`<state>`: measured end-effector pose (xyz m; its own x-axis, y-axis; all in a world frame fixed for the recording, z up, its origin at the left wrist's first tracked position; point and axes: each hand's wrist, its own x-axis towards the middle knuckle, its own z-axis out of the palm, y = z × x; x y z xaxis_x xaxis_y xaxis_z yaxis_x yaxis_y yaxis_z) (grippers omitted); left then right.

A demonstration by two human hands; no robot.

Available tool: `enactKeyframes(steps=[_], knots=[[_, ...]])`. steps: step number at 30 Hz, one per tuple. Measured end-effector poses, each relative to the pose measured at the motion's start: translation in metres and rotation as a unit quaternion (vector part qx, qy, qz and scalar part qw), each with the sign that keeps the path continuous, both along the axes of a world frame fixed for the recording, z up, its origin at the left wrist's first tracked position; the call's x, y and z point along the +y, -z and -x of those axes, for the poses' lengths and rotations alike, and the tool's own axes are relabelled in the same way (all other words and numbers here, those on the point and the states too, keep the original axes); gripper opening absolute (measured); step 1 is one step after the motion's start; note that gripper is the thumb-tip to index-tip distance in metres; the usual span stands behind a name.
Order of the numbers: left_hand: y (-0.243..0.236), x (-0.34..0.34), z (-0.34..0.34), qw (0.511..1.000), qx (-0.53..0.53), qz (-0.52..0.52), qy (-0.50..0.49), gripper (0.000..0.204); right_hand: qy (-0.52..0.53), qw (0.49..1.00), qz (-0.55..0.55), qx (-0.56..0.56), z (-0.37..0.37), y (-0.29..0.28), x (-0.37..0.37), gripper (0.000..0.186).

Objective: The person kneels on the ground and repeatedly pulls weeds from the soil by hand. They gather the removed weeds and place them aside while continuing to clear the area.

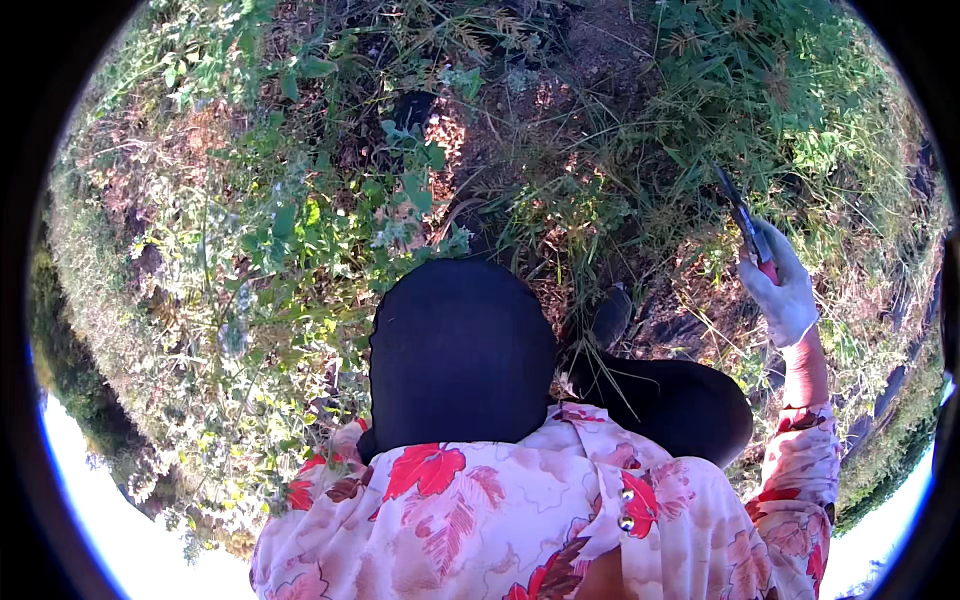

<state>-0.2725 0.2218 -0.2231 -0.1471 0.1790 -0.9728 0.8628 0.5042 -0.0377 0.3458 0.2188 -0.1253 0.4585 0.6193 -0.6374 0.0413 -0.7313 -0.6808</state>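
My right hand [782, 290], in a white glove, is closed around a narrow, dark-bladed hand tool [742, 215] with a bit of red at its grip. The tool's exact kind is hard to make out. Its blade points up and to the left, over grass and weeds [690, 200]. My left hand does not show; only part of the left sleeve [318, 482] appears beside my bent knee, among leafy plants [290, 390].
My dark-clad left knee [462, 350] and right knee [680, 405] fill the lower middle. A shoe [610, 318] rests on the ground between them. Bare dark soil [605, 55] shows among weeds ahead. Dark strips [890, 390] lie at the far right.
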Motion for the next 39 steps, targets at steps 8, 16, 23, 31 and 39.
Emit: enactKeyframes(steps=[8, 16, 23, 31, 39], knots=[[-0.032, 0.047, -0.038, 1.0, 0.018, -0.002, 0.015, 0.025, 0.059, 0.995, 0.052, 0.056, -0.038, 0.009, -0.001, 0.048], [-0.007, 0.097, -0.046, 0.997, -0.027, -0.034, 0.056, 0.025, 0.066, 0.998, 0.015, 0.004, -0.016, -0.021, 0.007, 0.05], [0.036, 0.115, -0.044, 0.989, -0.076, -0.062, 0.112, 0.025, 0.148, 0.986, -0.06, -0.038, 0.035, -0.018, -0.047, 0.052], [0.043, 0.109, -0.045, 0.973, -0.143, -0.094, 0.154, 0.025, 0.068, 0.956, -0.074, -0.275, 0.116, -0.069, -0.117, 0.053], [0.024, 0.092, -0.03, 0.959, -0.172, -0.127, 0.184, 0.025, -0.077, 0.903, 0.013, -0.421, 0.164, -0.111, -0.139, 0.049]])
